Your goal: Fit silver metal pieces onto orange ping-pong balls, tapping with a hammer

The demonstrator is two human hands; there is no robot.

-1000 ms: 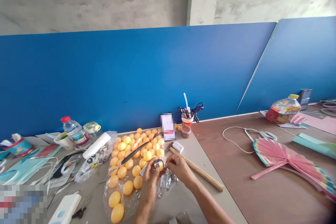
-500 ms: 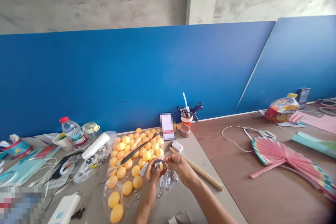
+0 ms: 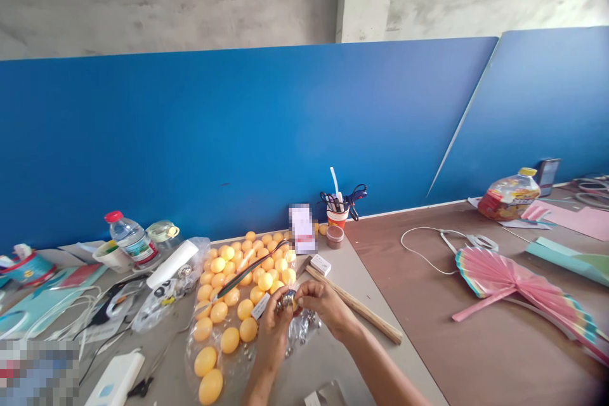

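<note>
Clock middle: the shiny round thing (image 3: 288,297), with 12 o'clock pointing at the blue wall (image 3: 266,139).
Shiny round thing: it is up in the two hands, over the counter (image 3: 466,355). It is too small to see well.
Left hand (image 3: 273,330): at 7 o'clock, with its thumb and fingers clamped on the shiny round thing.
Right hand (image 3: 327,308): at 3 o'clock. Its thumb and first finger are close together, right by the shiny round thing. I cannot tell if they pinch it.
White slip (image 3: 260,306): at 9 o'clock, just beside the left hand.
Orange balls (image 3: 230,340): lots of them, from 8 round to 11 o'clock.
Dark thin tool (image 3: 242,275): at 10 o'clock, lying over the balls.
Clear bag (image 3: 301,328): at 5 o'clock, under the hands, with tiny silver bits by it.
Little white box (image 3: 320,264): between 1 and 2 o'clock, close to the wooden stick (image 3: 368,314).
Wooden stick: it slants down past the right hand to 4 o'clock.
Brown pot (image 3: 335,238): at 1 o'clock, just in front of the red and white cup (image 3: 337,217).
Pink fan (image 3: 523,292): at 3 o'clock, far off.
</note>
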